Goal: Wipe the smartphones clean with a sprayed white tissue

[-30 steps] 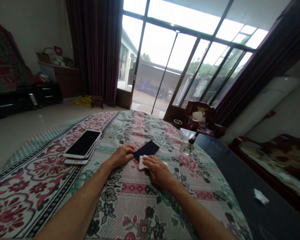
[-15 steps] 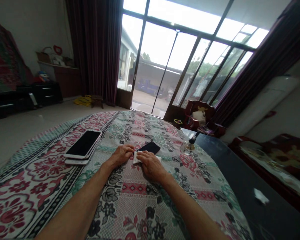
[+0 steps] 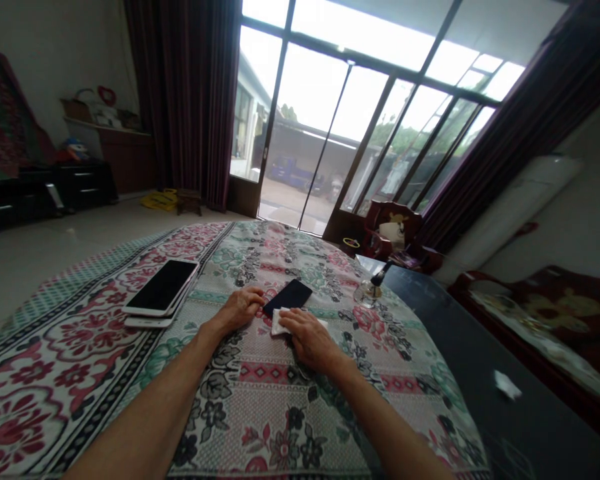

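Observation:
A dark smartphone lies flat and slanted on the flowered tablecloth. At its left end, my left hand rests with bent fingers pinching the phone's edge. My right hand lies over a folded white tissue and presses it down at the near side of the phone, its fingers covering part of the tissue. To the left, a stack of white-framed phones sits with a black screen facing up.
A clear glass bottle with a dark brush-like top stands at the right of the cloth. Beyond it runs a dark tabletop with a crumpled white tissue. Wooden chairs and glass doors are farther back.
My right hand and the tissue have slid a little right and nearer to me, uncovering more of the phone. My left hand stays by the phone's end. The view has shifted slightly.

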